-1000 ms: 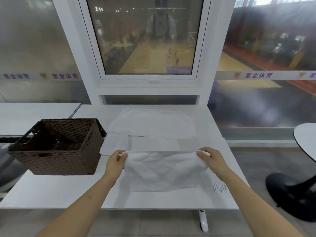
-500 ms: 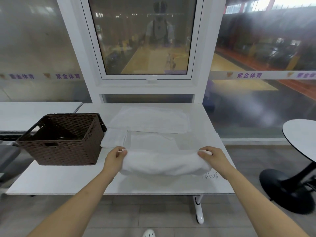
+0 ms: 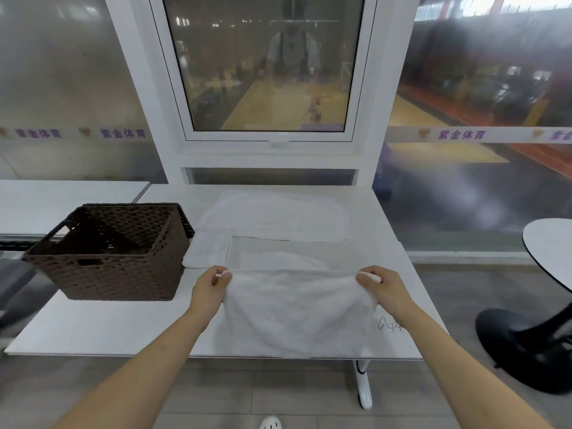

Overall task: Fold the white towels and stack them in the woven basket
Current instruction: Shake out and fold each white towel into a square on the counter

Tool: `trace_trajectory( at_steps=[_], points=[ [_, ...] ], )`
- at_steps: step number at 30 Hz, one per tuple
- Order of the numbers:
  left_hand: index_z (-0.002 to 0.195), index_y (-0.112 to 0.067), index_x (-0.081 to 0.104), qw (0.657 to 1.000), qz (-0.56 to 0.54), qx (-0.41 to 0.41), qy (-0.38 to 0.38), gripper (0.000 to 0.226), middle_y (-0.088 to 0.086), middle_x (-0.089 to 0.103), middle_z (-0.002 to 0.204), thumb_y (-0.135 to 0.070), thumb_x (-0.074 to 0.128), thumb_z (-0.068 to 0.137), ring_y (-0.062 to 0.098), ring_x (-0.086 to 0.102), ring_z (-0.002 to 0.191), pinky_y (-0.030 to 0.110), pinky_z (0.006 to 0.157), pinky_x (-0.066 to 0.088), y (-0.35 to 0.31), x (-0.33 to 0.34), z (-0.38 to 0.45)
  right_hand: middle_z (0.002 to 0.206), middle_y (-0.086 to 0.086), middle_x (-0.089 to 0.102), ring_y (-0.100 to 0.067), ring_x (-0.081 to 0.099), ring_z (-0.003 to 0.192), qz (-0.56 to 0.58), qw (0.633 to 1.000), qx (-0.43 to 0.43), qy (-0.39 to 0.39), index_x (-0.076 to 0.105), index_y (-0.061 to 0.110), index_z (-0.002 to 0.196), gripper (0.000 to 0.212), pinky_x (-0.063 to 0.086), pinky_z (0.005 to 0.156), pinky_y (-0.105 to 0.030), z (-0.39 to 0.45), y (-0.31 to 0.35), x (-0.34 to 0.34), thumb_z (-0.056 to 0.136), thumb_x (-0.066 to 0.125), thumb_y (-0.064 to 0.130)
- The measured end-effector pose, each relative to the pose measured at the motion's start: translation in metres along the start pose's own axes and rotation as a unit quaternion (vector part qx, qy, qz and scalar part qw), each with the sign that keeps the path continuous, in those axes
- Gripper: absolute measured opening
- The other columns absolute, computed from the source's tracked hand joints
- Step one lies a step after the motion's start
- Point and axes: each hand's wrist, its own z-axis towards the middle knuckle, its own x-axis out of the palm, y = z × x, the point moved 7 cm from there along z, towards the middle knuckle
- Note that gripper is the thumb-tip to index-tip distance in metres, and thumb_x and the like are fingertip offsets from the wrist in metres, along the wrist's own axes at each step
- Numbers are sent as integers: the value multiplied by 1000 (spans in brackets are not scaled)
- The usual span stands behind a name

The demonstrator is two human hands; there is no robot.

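A white towel [image 3: 297, 314] hangs in front of me above the near edge of the white table [image 3: 102, 329]. My left hand [image 3: 210, 289] pinches its upper left corner and my right hand [image 3: 382, 287] pinches its upper right corner, so the top edge is stretched straight. The lower edge sags onto the table's front. A brown woven basket [image 3: 114, 255] stands at the left of the table, its visible inside dark and holding no towel. More white towels lie flat behind: a large one [image 3: 275, 218] at the back and smaller ones [image 3: 207, 253] beside the basket.
A window wall rises directly behind the table. A second white table [image 3: 62, 202] adjoins at the left. A round table [image 3: 551, 249] on a black pedestal base [image 3: 526, 345] stands at the right. Pen scribbles mark the table near my right wrist.
The towel lay bunched and folded low on the table half a second ago. Both hands have since raised its top edge, and it hangs spread out.
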Motion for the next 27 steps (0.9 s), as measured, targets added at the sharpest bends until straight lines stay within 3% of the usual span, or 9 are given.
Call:
trace_trajectory(
  at_steps=[10,16,21,27],
  points=[
    [91,-28,68,998,-1,-54,9,13,6,71,93,-32,60,100,30,67,89,49,79,57,39,25,110,91,5,77,-12,71,82,-32,998,49,-20,78,21,88,10,55,71,-26,115,-20,39,95,71,22],
    [93,-24,67,995,9,-89,33,12,12,69,93,-29,60,101,26,63,77,33,62,51,65,48,185,92,-2,75,-19,69,83,-99,990,98,-1,76,19,91,7,52,73,-33,187,-50,73,94,70,20],
    [92,-26,66,989,48,-116,75,12,4,67,94,-29,59,101,23,61,80,40,72,53,96,69,227,98,8,72,-7,66,88,-170,977,118,57,73,22,103,8,47,71,-19,221,-80,113,98,67,24],
    [95,-18,64,976,127,-138,111,15,2,66,92,-28,57,103,18,59,82,27,68,43,136,98,256,86,11,69,-8,63,76,-208,962,159,83,70,26,94,11,42,61,-20,253,-119,147,99,60,25]
  ],
)
